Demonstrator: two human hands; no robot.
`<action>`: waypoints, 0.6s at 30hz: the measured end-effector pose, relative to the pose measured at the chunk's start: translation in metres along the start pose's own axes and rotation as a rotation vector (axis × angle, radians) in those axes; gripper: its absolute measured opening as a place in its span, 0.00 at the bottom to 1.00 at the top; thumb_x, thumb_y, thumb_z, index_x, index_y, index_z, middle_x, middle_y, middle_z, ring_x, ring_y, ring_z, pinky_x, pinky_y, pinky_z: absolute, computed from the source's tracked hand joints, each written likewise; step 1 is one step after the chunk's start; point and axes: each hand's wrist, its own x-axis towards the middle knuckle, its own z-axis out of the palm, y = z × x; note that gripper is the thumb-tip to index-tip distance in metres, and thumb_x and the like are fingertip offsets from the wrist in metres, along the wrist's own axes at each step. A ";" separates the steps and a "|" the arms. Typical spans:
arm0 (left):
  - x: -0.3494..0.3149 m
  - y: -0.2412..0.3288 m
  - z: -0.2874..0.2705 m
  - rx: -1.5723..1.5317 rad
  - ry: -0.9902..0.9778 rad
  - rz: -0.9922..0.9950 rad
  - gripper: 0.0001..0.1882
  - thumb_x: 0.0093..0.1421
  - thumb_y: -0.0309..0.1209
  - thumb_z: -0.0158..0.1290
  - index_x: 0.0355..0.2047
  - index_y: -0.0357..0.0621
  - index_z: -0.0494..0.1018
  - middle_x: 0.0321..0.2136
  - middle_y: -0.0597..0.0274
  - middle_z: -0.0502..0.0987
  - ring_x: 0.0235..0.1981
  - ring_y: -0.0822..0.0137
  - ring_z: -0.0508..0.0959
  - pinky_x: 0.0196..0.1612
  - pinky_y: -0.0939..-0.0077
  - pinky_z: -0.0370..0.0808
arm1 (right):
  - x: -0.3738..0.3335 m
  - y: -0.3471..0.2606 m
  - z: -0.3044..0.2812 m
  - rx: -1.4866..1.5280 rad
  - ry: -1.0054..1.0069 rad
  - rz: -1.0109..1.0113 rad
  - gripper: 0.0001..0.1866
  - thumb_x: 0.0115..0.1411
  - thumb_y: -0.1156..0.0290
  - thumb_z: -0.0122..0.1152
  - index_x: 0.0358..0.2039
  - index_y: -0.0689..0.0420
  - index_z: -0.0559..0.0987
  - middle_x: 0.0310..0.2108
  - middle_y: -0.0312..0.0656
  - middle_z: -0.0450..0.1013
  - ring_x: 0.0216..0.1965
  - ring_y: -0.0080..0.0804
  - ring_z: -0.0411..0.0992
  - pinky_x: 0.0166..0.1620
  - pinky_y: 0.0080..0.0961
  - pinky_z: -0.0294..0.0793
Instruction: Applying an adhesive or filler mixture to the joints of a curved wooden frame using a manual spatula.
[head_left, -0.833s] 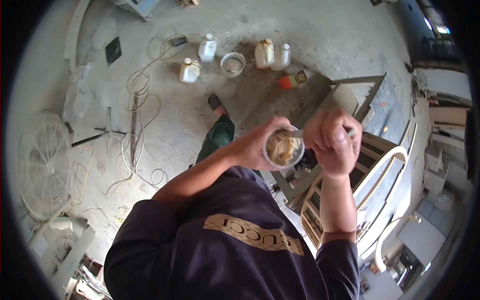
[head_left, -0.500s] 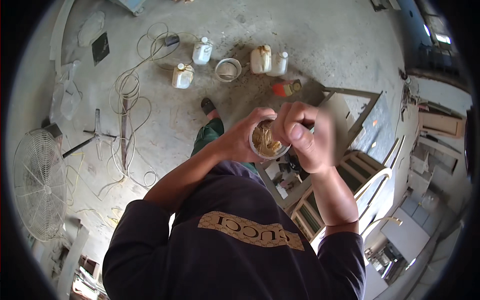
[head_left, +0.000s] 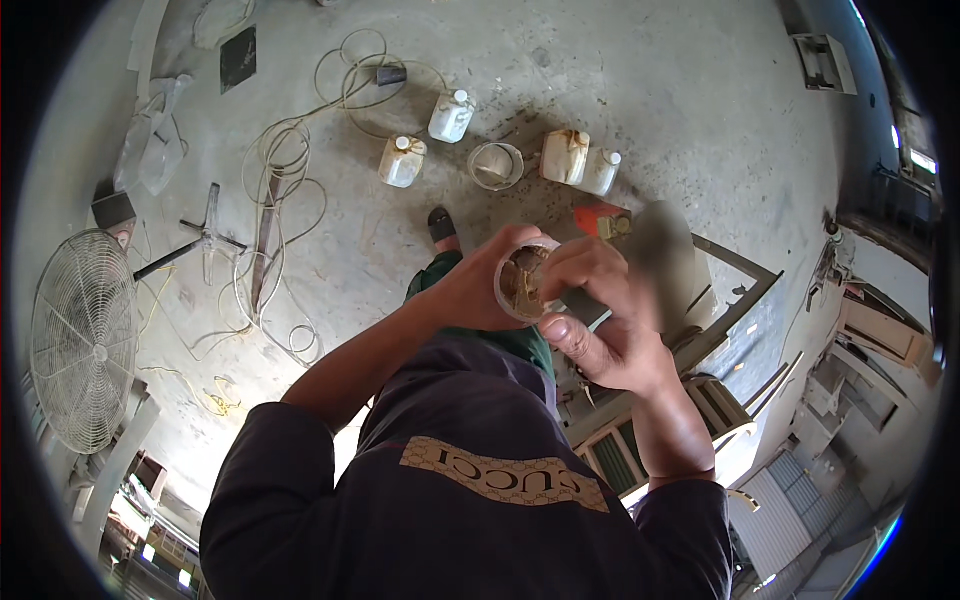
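Observation:
A small round cup [head_left: 503, 299] with a pale rim sits in my left hand [head_left: 483, 283], whose fingers wrap round its side. Inside lies a brown, uneven, sticky-looking mass [head_left: 524, 284]. My right hand [head_left: 620, 335] is at the cup's right side. Its fingers curl over the rim, with the fingertips partly hidden, and the thumb lies lower, near the rim's bottom edge. Whether something thin is between these fingers I cannot make out. A blurred patch covers the area just right of the right hand.
Several white jugs, one of them brown-stained [head_left: 565, 157], stand around a white bucket [head_left: 496, 166] on the concrete floor. A red item [head_left: 597, 219] lies nearby. Coiled hose [head_left: 290, 150] and a large fan [head_left: 85, 341] are left; a wooden frame [head_left: 740, 262] and slatted wooden pieces [head_left: 622, 452] are right.
My right hand's thumb has come away from the curled fingers and dropped toward the cup's lower rim. The floor items have shifted rightward and slightly down in view as my head turned.

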 end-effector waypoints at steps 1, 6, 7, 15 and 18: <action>0.000 -0.005 0.001 0.002 0.005 -0.002 0.50 0.43 0.36 0.78 0.62 0.42 0.60 0.51 0.50 0.74 0.52 0.57 0.79 0.53 0.62 0.76 | 0.002 0.002 -0.003 0.012 0.058 0.008 0.18 0.62 0.59 0.70 0.36 0.62 0.77 0.36 0.45 0.75 0.39 0.39 0.74 0.45 0.35 0.73; 0.014 -0.011 0.006 -0.098 0.091 -0.069 0.52 0.44 0.33 0.78 0.63 0.41 0.56 0.51 0.52 0.73 0.53 0.61 0.78 0.55 0.65 0.75 | 0.015 0.021 -0.031 -0.026 0.097 0.065 0.19 0.62 0.59 0.70 0.40 0.63 0.76 0.37 0.45 0.75 0.40 0.39 0.73 0.46 0.34 0.72; 0.018 -0.012 0.006 -0.092 0.102 -0.074 0.52 0.44 0.33 0.78 0.63 0.41 0.56 0.51 0.52 0.73 0.53 0.61 0.78 0.55 0.65 0.75 | 0.018 0.028 -0.037 -0.024 0.092 0.038 0.20 0.62 0.59 0.70 0.41 0.63 0.76 0.38 0.45 0.75 0.41 0.38 0.73 0.46 0.33 0.72; 0.054 -0.005 0.023 0.091 0.232 -0.013 0.56 0.40 0.33 0.79 0.65 0.43 0.55 0.56 0.49 0.70 0.56 0.56 0.77 0.57 0.60 0.75 | 0.047 0.040 -0.097 0.061 0.053 -0.030 0.23 0.62 0.58 0.70 0.46 0.64 0.76 0.42 0.46 0.74 0.43 0.35 0.72 0.47 0.31 0.72; 0.066 -0.006 0.031 0.052 0.268 0.000 0.57 0.40 0.33 0.79 0.65 0.44 0.55 0.56 0.50 0.69 0.57 0.56 0.76 0.57 0.61 0.74 | 0.050 0.051 -0.113 0.067 0.015 -0.109 0.24 0.61 0.57 0.72 0.46 0.63 0.76 0.43 0.45 0.74 0.44 0.35 0.72 0.48 0.32 0.72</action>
